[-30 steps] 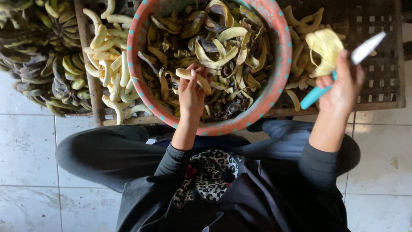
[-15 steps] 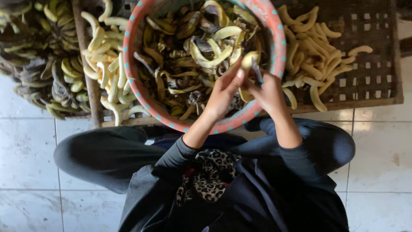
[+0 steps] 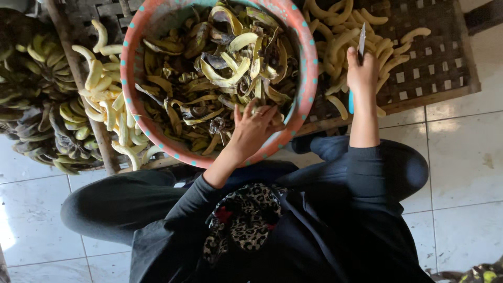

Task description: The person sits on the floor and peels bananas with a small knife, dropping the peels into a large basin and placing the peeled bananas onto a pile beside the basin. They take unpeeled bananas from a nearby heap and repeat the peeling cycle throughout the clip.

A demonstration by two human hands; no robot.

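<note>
1. Basin [image 3: 137, 52], pink-rimmed, brims with peels [image 3: 209, 89].
2. Left hand [image 3: 255, 128] spreads loose-fingered over the peels at the near rim.
3. Right hand [image 3: 362, 73] clamps a knife [image 3: 360, 44] above peeled bananas [image 3: 340, 36] on the rack [image 3: 440, 63].

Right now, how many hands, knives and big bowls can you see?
Hands: 2, the left hand and the right hand
Knife: 1
Pink bowl: 1
Total: 4
</note>
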